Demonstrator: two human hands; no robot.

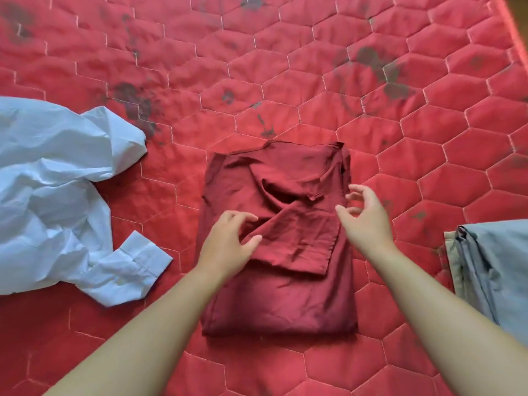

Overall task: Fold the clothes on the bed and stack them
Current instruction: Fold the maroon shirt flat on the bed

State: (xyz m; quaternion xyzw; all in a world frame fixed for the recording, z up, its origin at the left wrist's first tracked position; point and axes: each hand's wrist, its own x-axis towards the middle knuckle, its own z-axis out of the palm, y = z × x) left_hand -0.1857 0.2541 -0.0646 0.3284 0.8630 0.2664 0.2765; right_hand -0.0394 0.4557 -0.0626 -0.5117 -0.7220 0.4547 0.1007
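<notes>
- Step in hand, by my reading: folding the dark red, thin woven shirt (278,241). It lies as a tall rectangle in the middle of the red hexagon-quilted bed cover (285,67), sleeves already laid across its front.
- Left hand (228,241): resting on the left-centre of the red shirt, thumb and fingers closing on a ridge of the crossed sleeve cloth. A light pinch; whether it is fully gripped, cannot tell.
- Right hand (364,218): fingers spread and curled, empty, hovering over the shirt's right edge, apparently not touching.
- Next move likely calls for smoothing the sleeve flat, then taking one end with both hands and doubling the rectangle over, edges kept aligned.
- Crumpled pale blue long-sleeved shirt (57,192): well apart to the left, unfolded, cuff pointing toward the centre.
- Folded grey garment (491,267) over something beige, right edge of view: probably the stack to join.
</notes>
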